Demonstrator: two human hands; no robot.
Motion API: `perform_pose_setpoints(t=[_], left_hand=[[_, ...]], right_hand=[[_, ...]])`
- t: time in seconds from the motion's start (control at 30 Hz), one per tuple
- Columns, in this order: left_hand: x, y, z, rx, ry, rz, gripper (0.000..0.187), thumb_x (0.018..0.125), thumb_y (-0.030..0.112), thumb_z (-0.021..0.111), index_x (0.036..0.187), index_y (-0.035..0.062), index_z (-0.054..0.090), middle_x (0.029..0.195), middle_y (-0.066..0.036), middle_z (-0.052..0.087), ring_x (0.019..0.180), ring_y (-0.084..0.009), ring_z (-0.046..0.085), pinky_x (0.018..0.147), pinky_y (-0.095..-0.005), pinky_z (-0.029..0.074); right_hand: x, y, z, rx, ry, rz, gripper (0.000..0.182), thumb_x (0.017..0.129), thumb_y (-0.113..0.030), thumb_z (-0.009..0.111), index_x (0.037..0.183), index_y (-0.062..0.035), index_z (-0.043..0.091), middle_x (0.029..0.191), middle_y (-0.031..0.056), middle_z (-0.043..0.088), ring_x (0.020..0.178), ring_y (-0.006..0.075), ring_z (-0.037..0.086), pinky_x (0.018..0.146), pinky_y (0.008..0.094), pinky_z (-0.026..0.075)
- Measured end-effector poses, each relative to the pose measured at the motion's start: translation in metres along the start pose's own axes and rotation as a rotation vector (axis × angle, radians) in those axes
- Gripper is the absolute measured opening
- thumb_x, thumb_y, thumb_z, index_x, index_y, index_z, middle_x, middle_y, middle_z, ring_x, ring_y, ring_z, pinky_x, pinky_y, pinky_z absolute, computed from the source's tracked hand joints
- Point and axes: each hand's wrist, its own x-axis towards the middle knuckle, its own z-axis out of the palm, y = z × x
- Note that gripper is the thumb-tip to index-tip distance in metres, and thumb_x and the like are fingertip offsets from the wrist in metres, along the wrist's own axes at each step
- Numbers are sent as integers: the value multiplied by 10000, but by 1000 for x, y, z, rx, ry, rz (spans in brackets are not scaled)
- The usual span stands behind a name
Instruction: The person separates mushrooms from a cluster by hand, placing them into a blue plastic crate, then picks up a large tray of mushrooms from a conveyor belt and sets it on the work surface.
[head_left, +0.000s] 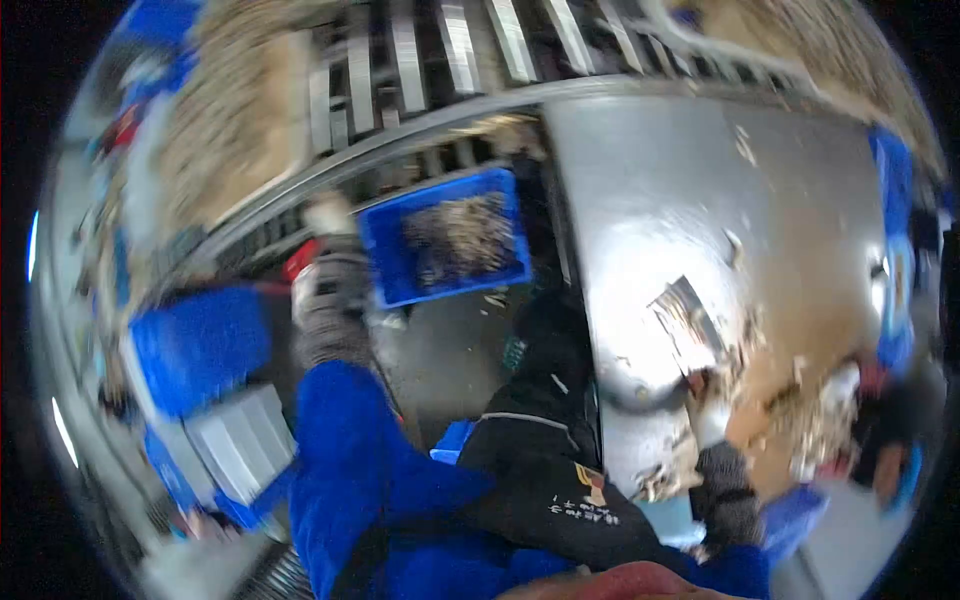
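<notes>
**Left glove at the blue crate, right glove at the table edge**

Nearest, at bottom centre: dark work clothing (545, 470) and a blue sleeve (340, 450) running up the frame to the left hand (325, 305). Gloved in grey, set against the left corner of the blue crate (455, 287). Looks curled at the rim, but too blurred to tell a grip from a mere touch.

At lower right: the right hand (725, 485), also gloved, lying at the near edge of the steel table (650, 180) just beside a litter of pale scraps (790, 420). Open or closed: cannot tell through the blur.

Left of centre, above the left glove: the crate itself, sitting tilted below table level and holding a loose heap of shredded brownish material. At far left, another blue bin (195, 345).

Probably best handled with a full hold on the rim rather than fingertips, and the crate kept level, since the load is loose and would spill easily.

At the right edge: a co-worker's hand (850, 385) among the scraps. Across the top: metal slats (450, 50).
</notes>
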Motion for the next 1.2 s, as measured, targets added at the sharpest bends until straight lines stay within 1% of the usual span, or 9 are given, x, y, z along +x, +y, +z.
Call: perform_pose_setpoints(t=[0.17, 0.67, 0.77, 0.83, 0.93, 1.0, 1.07, 1.13, 1.2], left_hand=[[102, -66, 103, -550, -102, -138, 136, 893, 226, 612, 886, 123, 701, 745, -54, 675, 681, -261, 662, 558, -419, 502], [114, -101, 73, -662, -159, -67, 211, 846, 262, 665, 926, 70, 700, 785, -75, 691, 717, -293, 668, 623, -426, 529], [99, -89, 77, -632, -146, -35, 233, 836, 270, 676, 934, 59, 700, 793, -79, 695, 724, -299, 669, 637, -427, 534], [88, -61, 52, -684, -141, -47, 248, 830, 274, 683, 939, 52, 700, 798, -82, 697, 729, -303, 670, 645, -428, 538], [91, -32, 53, -1349, 131, -61, 397, 779, 306, 706, 1000, -21, 667, 812, -90, 698, 786, -347, 681, 766, -411, 548], [96, -28, 31, -2011, -156, -259, 366, 780, 226, 695, 1052, -13, 643, 851, -106, 700, 829, -314, 686, 785, -385, 547], [118, 12, 89, -347, -338, -521, 346, 775, 118, 671, 1094, -5, 617, 966, -117, 699, 893, -253, 675, 809, -353, 542], [112, -10, 52, -1235, -120, -51, 297, 761, 49, 643, 1056, 15, 630, 1030, -110, 699, 931, -221, 670, 821, -330, 535], [87, -17, -113, -1260, -241, -125, 291, 761, 63, 649, 1046, 7, 633, 1018, -88, 713, 928, -223, 682, 843, -332, 530]], right_hand=[[65, -40, -89, 393, -635, 727, 638, 814, -260, 726, 1297, 59, 458, 1141, 277, 609, 1006, 430, 619, 854, 455, 522], [170, -53, -31, 211, 142, 905, 335, 852, -132, 649, 1140, 22, 575, 1006, 238, 620, 857, 413, 608, 758, 452, 503], [181, -22, -34, 395, 291, 780, 336, 908, -111, 595, 1219, -16, 508, 1035, 160, 635, 838, 246, 637, 677, 356, 512], [191, -26, -39, 333, 263, 878, 343, 918, -78, 598, 1215, 32, 466, 1031, 225, 604, 896, 341, 617, 761, 430, 502], [179, -40, -21, 300, 154, 944, 390, 888, -118, 651, 1169, 74, 460, 1038, 295, 575, 943, 443, 576, 824, 484, 472], [163, -45, -8, 211, 81, 804, 573, 934, -188, 625, 1334, 126, 359, 1316, 336, 472, 1210, 450, 482, 1000, 453, 414], [148, -46, 14, 131, -11, 875, 557, 932, -192, 625, 1318, 127, 382, 1312, 342, 460, 1212, 451, 469, 1008, 471, 400], [158, -49, 5, 229, 34, 880, 507, 901, -167, 644, 1270, 87, 406, 1208, 316, 491, 1112, 456, 496, 972, 476, 409], [159, -48, -1, 305, -6, 889, 531, 890, -167, 650, 1289, 77, 398, 1218, 318, 488, 1113, 459, 495, 972, 471, 410]])
